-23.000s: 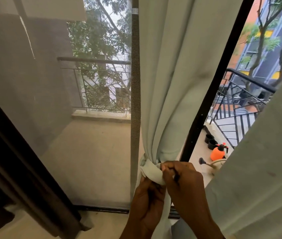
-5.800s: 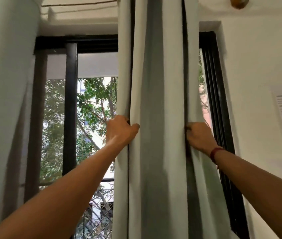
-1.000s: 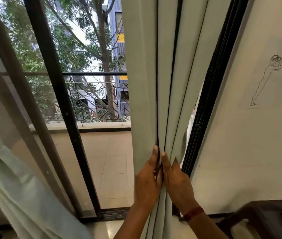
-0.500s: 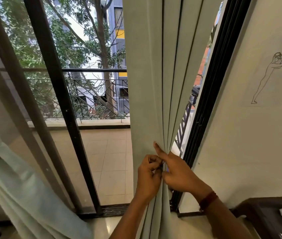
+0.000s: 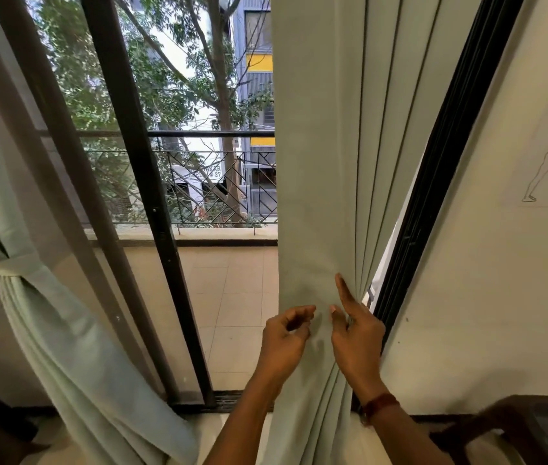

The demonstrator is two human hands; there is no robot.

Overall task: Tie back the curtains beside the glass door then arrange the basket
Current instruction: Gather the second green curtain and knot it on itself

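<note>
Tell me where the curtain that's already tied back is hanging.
In the head view the tied curtain hangs at the far left, cinched by its tie band, left of the black door frame and well left of the loose curtain.

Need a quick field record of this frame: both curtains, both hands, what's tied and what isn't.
left curtain: tied back with a band of matching cloth
right curtain: hangs in pleats, no tie visible
left hand: fingers curled, in front of the right curtain; grip on cloth unclear
right hand: index finger straight against the pleats; other fingers partly hidden
wristband: on the right wrist
door frame: dark, between the curtains
basket: not in view
task state: one curtain tied, one not
</note>
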